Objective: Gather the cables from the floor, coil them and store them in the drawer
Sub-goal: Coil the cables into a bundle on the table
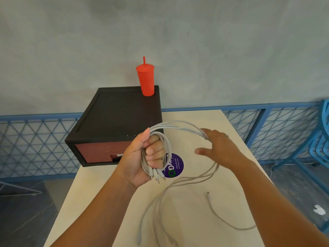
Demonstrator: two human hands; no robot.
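Note:
My left hand [146, 155] grips a bundle of several white cables [178, 126], fist closed round their looped ends, with the plugs sticking out below it. The strands arc rightward to my right hand [220, 148], whose fingers are spread and blurred with the cables running under them. From there the loose lengths hang down and trail over the cream table [195, 202]. One separate white cable end [211, 198] lies on the table to the right. The black drawer box [115, 122] with its red-brown shut drawer front [99, 150] stands at the table's far left.
A red tumbler with a straw [146, 80] stands on the box's back right corner. A purple round sticker [173, 165] lies on the table behind my left hand. Blue mesh railing [284, 125] runs behind; a blue chair [320, 139] stands at the right. White scrap [318, 209] lies on the floor.

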